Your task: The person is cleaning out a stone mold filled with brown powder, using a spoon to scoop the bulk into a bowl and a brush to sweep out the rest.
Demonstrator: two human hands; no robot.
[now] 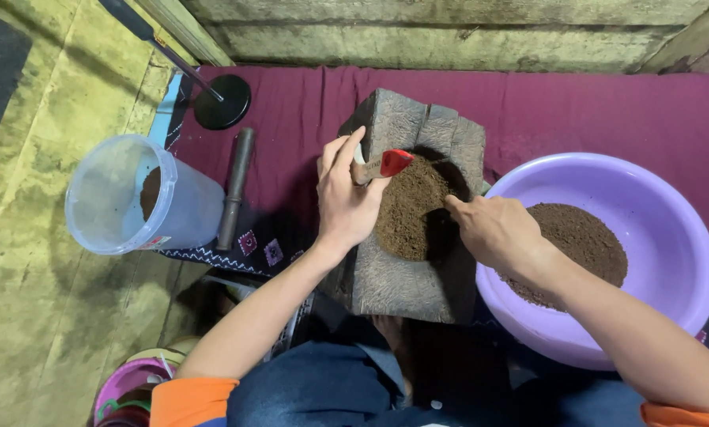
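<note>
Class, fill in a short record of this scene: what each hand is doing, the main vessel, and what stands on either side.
Left hand: holds a red-handled tool
Right hand: fingers in the brown powder
Main vessel: carved wooden block mortar
Right side: purple plastic basin with powder
Left side: clear plastic tub, dark cylindrical pestle

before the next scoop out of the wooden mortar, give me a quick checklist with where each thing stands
1. Left hand steadies the wooden mortar: ok, resting on its rim.
2. Red-handled tool gripped: ok, in the left hand.
3. Brown powder left in the mortar: ok, plenty.
4. Right hand at the powder: ok, fingertips at its edge.
5. Purple basin close by: ok, beside the mortar, partly filled.
6. Tool's working end: cannot tell, hidden.
</note>
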